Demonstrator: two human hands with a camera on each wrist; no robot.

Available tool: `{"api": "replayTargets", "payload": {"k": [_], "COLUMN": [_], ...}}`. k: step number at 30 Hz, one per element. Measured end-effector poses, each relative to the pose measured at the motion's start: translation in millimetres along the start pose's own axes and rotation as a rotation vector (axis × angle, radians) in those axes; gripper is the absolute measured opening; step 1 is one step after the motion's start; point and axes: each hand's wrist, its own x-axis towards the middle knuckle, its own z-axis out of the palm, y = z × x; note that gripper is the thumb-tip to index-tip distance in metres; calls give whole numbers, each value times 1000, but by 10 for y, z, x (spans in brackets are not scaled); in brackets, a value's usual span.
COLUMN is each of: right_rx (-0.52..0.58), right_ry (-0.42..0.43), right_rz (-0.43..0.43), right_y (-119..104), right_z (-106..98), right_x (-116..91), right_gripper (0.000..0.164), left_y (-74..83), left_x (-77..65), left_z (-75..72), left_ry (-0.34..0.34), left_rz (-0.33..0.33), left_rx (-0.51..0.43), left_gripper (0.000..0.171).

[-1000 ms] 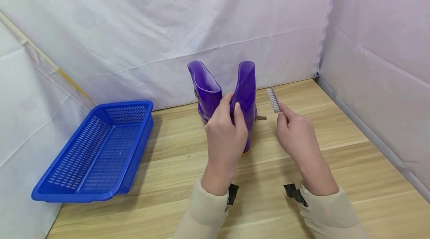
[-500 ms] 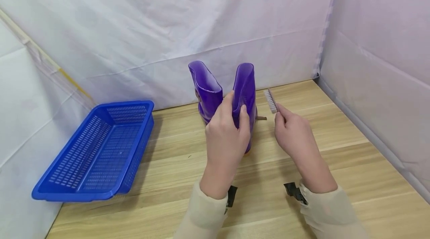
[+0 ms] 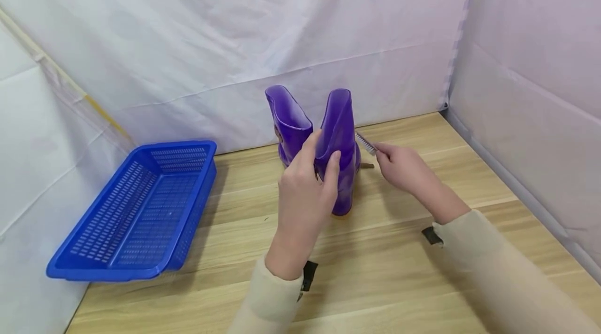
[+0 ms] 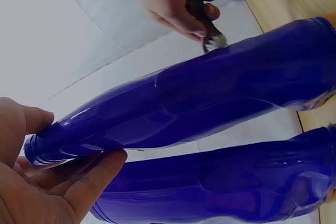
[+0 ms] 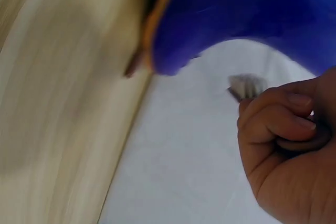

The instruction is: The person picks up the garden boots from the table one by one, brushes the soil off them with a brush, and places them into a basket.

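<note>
Two purple rain boots stand side by side on the table. My left hand (image 3: 302,193) grips the upper shaft of the right boot (image 3: 345,180), thumb on one side and fingers on the other. The left boot (image 3: 292,138) is behind that hand and partly hidden by it. In my right hand (image 3: 401,169) is a small brush with white bristles (image 3: 366,144), pinched by its dark handle. The bristles (image 4: 216,42) come up against the right boot's side in the left wrist view. In the right wrist view, curled fingers (image 5: 281,119) hide most of the handle.
A blue perforated plastic basket (image 3: 136,219) stands on the left of the wooden table (image 3: 244,240). White cloth walls (image 3: 225,36) close off the back and sides. A small brown piece (image 3: 367,165) juts out beside the right boot's foot.
My right hand has swung the brush leftward to the right boot's side, with the brush tilting flatter. The left hand has shifted slightly left, and the boot's top has turned a little with it.
</note>
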Motion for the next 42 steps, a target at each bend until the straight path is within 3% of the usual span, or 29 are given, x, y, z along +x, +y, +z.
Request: {"api": "replayTargets", "payload": {"k": [7, 12, 21, 26, 34, 38, 42], "right_rx": [-47, -53, -92, -80, -33, -25, -20], "right_ry": [-29, -49, -24, -36, -69, -78, -85], "right_rz": [-99, -106, -157, -160, -126, -109, -103], "right_y": [173, 171, 177, 209, 240, 241, 260], "right_z": [30, 40, 114, 128, 144, 148, 160], "right_x": [250, 292, 310, 262, 201, 194, 190], "right_gripper": [44, 44, 41, 42, 44, 45, 45], "left_y": [-41, -44, 35, 97, 89, 126, 174], "left_x": [-42, -35, 135, 195, 94, 72, 82], "left_z": [-29, -13, 44, 96, 204, 226, 237], "left_ry": [7, 16, 22, -8, 45, 69, 42], "left_rz": [27, 55, 94, 66, -51, -46, -38], "left_rx": [17, 38, 174, 215, 129, 141, 153], "left_gripper": [47, 46, 41, 43, 51, 49, 44]}}
